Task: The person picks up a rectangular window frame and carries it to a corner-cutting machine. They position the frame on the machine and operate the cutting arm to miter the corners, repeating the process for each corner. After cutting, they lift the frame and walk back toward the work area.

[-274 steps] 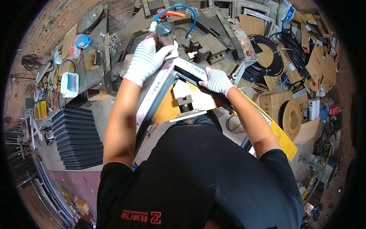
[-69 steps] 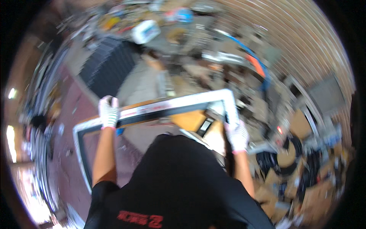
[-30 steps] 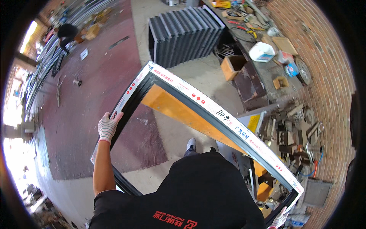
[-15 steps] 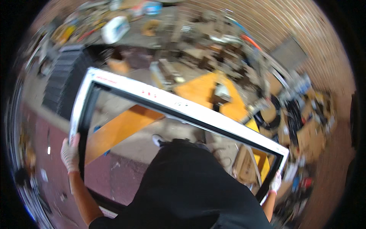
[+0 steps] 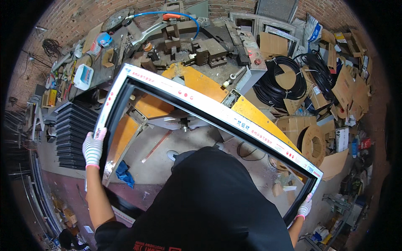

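A large rectangular window frame (image 5: 209, 106), dark inside and covered with white printed film on its outer faces, is held tilted around the front of my body, its right end lower. My left hand (image 5: 92, 149), in a striped knit glove, grips the left side bar. On the short right side bar, near the corner, my right hand (image 5: 305, 208) in a matching glove is closed. My dark shirt hides part of the near bar. Just beyond the far bar stands a machine with yellow panels (image 5: 259, 117) and metal blocks (image 5: 209, 52) on top.
A blue hose (image 5: 167, 13) arches over the machine, beside a control box with a red button (image 5: 257, 61). Stacked dark profiles (image 5: 71, 134) stand at left. Coiled black strip (image 5: 272, 90), cardboard (image 5: 335, 163) and a cardboard reel (image 5: 313, 146) crowd the right. A blue cloth (image 5: 124, 173) lies below.
My view has turned right and come up to the machine, which now sits straight ahead. The window frame stays in both hands, at much the same tilt.
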`<control>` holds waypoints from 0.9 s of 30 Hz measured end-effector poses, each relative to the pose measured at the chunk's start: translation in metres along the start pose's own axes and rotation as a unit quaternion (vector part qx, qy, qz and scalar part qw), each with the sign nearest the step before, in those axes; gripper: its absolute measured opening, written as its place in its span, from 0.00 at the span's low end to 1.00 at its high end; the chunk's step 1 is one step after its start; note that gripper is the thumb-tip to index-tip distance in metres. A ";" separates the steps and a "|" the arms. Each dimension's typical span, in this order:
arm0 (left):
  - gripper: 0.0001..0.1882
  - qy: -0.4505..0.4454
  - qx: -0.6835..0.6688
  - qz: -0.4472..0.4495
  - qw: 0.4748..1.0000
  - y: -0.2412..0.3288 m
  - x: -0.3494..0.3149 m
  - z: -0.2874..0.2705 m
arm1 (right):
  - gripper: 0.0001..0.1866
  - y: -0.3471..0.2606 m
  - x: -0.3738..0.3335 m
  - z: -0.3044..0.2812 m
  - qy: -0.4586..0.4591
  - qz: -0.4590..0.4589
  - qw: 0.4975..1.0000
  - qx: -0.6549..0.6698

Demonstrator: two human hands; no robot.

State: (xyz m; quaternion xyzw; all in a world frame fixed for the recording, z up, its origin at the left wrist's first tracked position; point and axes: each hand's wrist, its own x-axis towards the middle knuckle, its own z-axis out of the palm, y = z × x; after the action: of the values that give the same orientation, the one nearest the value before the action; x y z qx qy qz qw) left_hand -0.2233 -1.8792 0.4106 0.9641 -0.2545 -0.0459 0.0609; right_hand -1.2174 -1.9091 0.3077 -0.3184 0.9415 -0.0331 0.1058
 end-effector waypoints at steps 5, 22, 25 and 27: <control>0.42 -0.023 0.009 0.056 0.998 0.063 0.009 0.022 | 0.53 0.021 0.028 0.013 -0.006 0.021 0.999 0.034; 0.52 -0.122 0.008 0.082 0.989 0.130 0.046 0.102 | 0.51 0.031 0.055 0.036 -0.035 0.066 0.996 0.057; 0.51 -0.147 0.020 0.082 0.986 0.133 0.051 0.113 | 0.51 0.034 0.059 0.040 -0.046 0.070 0.995 0.058; 0.52 -0.151 0.041 0.085 0.984 0.135 0.053 0.119 | 0.51 0.038 0.059 0.042 -0.040 0.061 0.995 0.064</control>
State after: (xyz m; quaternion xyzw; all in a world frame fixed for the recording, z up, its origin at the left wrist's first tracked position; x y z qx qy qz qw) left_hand -0.2573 -2.0329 0.3092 0.9225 -0.3437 -0.1749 -0.0145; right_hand -1.2768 -1.9144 0.2512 -0.2537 0.9502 -0.0741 0.1650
